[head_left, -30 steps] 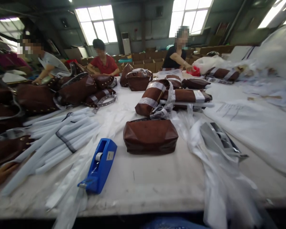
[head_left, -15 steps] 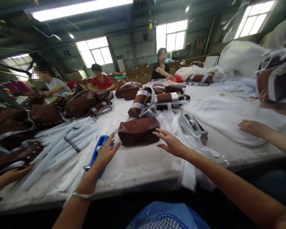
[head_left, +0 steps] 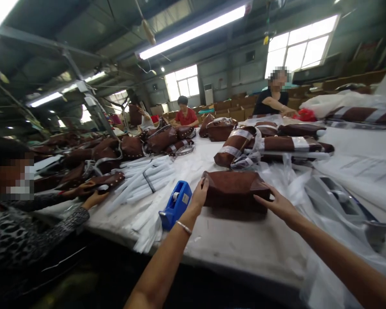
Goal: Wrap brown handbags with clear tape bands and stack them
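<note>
A dark brown leather bag [head_left: 233,191] lies on the table in front of me. My left hand [head_left: 198,198] grips its left end, with the fingertips at the upper corner. At the opposite end, my right hand [head_left: 279,205] has its thumb on the front face and its fingers along the top corner. Just left of my left hand stands a blue tape dispenser [head_left: 176,206]. Clear plastic bags [head_left: 297,184] lie beside my right hand, partly over a grey tape dispenser [head_left: 337,197].
Wrapped brown bags [head_left: 234,146] lie beyond mine. White rolled tubes [head_left: 148,180] are at the left, with studded brown bags [head_left: 161,139] behind. A co-worker [head_left: 25,223] in patterned sleeves handles a bag at the left. Others [head_left: 185,115] sit across the table [head_left: 244,244].
My hands, apart from the bag's left end before, have closed in on both ends of it. The view has turned left, bringing the left co-worker into sight.
</note>
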